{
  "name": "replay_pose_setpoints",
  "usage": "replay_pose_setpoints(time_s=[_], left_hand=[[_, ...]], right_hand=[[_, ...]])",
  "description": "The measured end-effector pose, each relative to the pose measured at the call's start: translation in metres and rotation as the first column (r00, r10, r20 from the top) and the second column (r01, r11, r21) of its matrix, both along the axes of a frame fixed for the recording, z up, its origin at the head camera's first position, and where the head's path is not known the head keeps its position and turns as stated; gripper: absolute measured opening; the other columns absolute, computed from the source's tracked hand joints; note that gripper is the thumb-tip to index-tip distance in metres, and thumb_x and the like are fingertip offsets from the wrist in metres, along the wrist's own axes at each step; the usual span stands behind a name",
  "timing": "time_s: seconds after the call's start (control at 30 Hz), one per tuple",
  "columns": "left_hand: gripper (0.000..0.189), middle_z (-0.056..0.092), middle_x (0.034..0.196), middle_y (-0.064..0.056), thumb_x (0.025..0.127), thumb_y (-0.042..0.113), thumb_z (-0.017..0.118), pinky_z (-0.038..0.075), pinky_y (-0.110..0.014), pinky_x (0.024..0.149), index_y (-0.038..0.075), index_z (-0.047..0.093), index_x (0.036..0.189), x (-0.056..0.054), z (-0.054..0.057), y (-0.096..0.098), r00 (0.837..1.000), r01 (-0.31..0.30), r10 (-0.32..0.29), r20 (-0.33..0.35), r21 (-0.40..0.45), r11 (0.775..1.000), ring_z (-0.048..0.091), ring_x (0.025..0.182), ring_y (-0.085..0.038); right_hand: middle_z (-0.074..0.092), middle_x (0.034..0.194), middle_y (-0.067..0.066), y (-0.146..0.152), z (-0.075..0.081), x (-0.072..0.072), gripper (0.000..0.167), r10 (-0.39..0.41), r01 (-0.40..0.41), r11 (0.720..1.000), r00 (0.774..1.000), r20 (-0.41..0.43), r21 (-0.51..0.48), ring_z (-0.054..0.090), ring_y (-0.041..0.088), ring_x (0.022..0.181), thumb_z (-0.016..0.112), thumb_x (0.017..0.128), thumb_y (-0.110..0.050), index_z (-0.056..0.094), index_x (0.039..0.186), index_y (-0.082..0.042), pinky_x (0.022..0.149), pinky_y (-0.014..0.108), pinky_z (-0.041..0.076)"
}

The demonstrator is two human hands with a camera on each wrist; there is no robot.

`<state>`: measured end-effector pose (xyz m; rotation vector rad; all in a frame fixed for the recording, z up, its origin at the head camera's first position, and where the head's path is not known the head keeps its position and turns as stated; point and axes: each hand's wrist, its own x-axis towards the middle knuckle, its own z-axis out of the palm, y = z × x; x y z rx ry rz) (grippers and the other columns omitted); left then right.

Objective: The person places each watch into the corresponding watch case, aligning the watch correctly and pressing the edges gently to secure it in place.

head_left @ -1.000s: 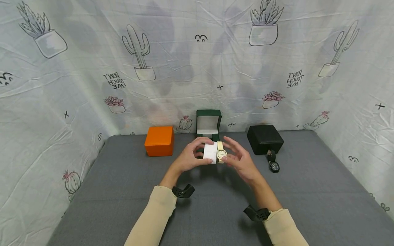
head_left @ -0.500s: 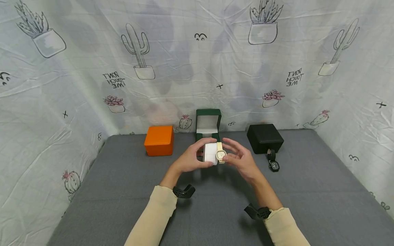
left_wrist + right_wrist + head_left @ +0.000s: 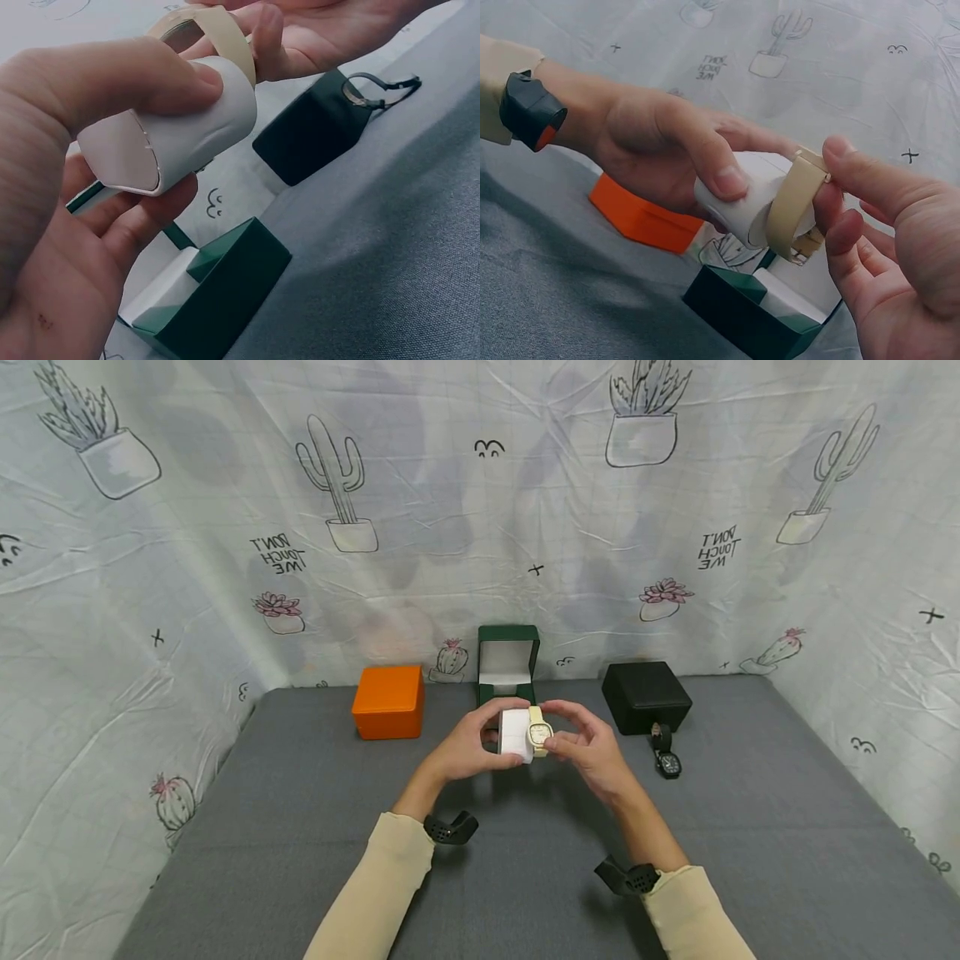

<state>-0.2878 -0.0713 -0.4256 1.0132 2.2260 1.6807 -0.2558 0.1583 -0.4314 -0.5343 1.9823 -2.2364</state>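
My left hand [image 3: 468,745] grips a white watch cushion [image 3: 515,735], thumb on the near side and fingers on the far side. A watch with a cream strap [image 3: 789,210] and a pale face [image 3: 539,734] loops around the cushion's right end. Part of the loop stands away from the cushion in the left wrist view. My right hand [image 3: 588,747] pinches the watch at its case, thumb against the case edge. Behind both hands stands an open green watch box [image 3: 508,635] with a pale lining; the hands hide part of its base.
An orange box [image 3: 388,703] stands shut at the back left. At the back right is a black box [image 3: 647,699], with a black watch [image 3: 667,764] lying in front of it. Grey cloth [image 3: 495,877] covers the table, and a printed curtain [image 3: 450,527] hangs behind.
The right fingers have drawn in closer around the watch. The cushion has shifted slightly to the right in the left hand's grip. The boxes and the black watch have stayed in place.
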Motion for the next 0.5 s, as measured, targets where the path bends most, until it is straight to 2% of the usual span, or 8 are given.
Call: replay_pose_setpoints(time_s=[0.17, 0.33, 0.4, 0.5], left_hand=[[0.072, 0.054, 0.130, -0.009, 0.078, 0.006, 0.079, 0.053, -0.031, 0.089, 0.018, 0.047, 0.141, -0.001, 0.000, 0.000, 1.000, -0.007, 0.007, 0.013, -0.001, 1.000, 0.056, 0.100, -0.022], [0.072, 0.054, 0.132, -0.009, 0.077, 0.003, 0.079, 0.055, -0.035, 0.087, 0.016, 0.048, 0.140, -0.002, -0.001, 0.000, 0.997, -0.069, 0.068, 0.032, 0.038, 0.997, 0.058, 0.100, -0.022], [0.071, 0.053, 0.134, -0.011, 0.077, 0.000, 0.078, 0.056, -0.037, 0.085, 0.011, 0.048, 0.140, 0.001, 0.004, 0.000, 0.995, -0.089, 0.086, 0.046, 0.071, 0.993, 0.059, 0.101, -0.023], [0.069, 0.051, 0.135, -0.017, 0.078, -0.003, 0.076, 0.058, -0.036, 0.081, 0.005, 0.046, 0.140, 0.005, 0.012, -0.001, 0.993, -0.107, 0.101, 0.055, 0.110, 0.988, 0.059, 0.101, -0.024]], right_hand=[[0.051, 0.141, 0.010, -0.001, 0.003, 0.001, 0.054, -0.003, 0.002, 0.999, 1.000, 0.016, 0.041, 0.065, 0.006, 0.088, 0.067, 0.089, -0.004, 0.046, 0.139, -0.002, 0.069, 0.021, 0.052], [0.056, 0.133, 0.002, -0.004, 0.001, 0.001, 0.051, 0.006, -0.006, 0.998, 1.000, -0.004, 0.057, 0.064, 0.008, 0.095, 0.066, 0.091, -0.005, 0.047, 0.138, -0.002, 0.075, 0.022, 0.053], [0.058, 0.130, 0.002, -0.006, -0.001, 0.000, 0.051, 0.002, -0.001, 0.998, 1.000, -0.012, 0.069, 0.064, 0.010, 0.101, 0.067, 0.090, -0.006, 0.048, 0.137, -0.002, 0.080, 0.023, 0.055], [0.057, 0.129, 0.008, -0.009, -0.003, 0.000, 0.053, -0.009, 0.011, 0.995, 1.000, -0.027, 0.099, 0.063, 0.012, 0.107, 0.069, 0.089, -0.008, 0.048, 0.137, -0.003, 0.085, 0.024, 0.055]])
